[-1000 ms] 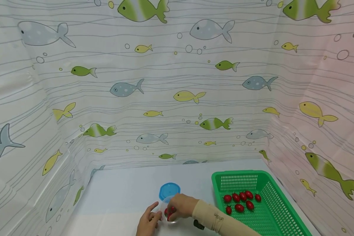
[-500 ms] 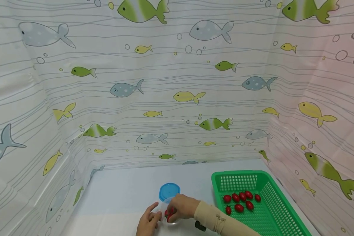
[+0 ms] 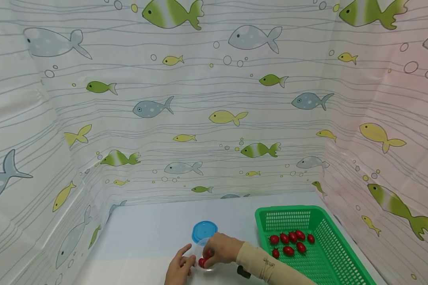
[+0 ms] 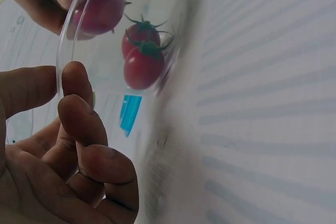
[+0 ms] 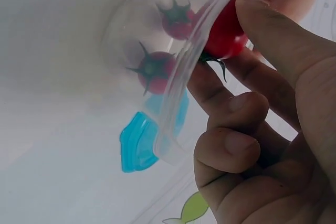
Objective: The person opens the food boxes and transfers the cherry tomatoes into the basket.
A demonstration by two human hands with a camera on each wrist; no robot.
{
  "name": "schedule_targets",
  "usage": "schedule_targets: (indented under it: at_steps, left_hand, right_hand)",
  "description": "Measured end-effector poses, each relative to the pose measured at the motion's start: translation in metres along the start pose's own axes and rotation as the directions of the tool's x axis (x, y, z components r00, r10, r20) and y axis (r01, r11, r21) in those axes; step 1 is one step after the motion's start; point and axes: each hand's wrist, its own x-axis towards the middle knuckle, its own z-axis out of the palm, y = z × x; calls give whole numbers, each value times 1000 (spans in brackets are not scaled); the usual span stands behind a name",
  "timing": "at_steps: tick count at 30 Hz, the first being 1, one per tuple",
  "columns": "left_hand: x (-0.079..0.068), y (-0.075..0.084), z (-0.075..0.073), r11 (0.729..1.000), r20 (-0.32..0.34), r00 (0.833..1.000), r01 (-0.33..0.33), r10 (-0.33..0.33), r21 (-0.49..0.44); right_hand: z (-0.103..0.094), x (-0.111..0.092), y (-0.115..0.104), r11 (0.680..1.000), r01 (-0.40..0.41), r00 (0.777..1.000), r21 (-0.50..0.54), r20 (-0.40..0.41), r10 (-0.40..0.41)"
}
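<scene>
A clear plastic tub point(image 5: 126, 17) with a round rim stands on the white table. My left hand point(image 3: 179, 267) is at its left side; in the left wrist view the thumb and a fingertip pinch the rim. Inside, two red cherry tomatoes with green stems point(image 4: 144, 67) lie near the bottom. My right hand point(image 3: 222, 248) reaches in over the rim and holds another cherry tomato point(image 5: 226, 32) between thumb and fingers, partly inside the tub. Right behind the tub lies a blue lid point(image 3: 205, 230).
To the right, a green plastic basket point(image 3: 328, 261) holds several cherry tomatoes point(image 3: 288, 251). A fish-patterned curtain point(image 3: 214, 91) surrounds the table at the back and sides. A dark object point(image 3: 243, 272) shows under the right forearm.
Both hands stay almost in place. Within the tub the visible tomatoes have shifted slightly beside my right fingers. The tomatoes in the basket have not moved.
</scene>
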Motion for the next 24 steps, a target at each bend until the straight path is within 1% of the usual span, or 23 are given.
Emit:
schedule_targets:
  at_steps: [13, 18, 24]
  left_hand:
    - [1, -1, 0, 1000, -2, 1000, 9, -9, 18]
    - [1, 0, 2, 1000, -13, 1000, 12, -11, 28]
    - [2, 0, 3, 999, -28, 999, 18, -17, 41]
  right_hand:
    - [-14, -13, 12, 997, 72, 994, -16, -84, -73]
    - [-27, -26, 15, 995, 95, 987, -9, -130, -95]
    - [-43, -45, 20, 997, 77, 982, 31, -175, -70]
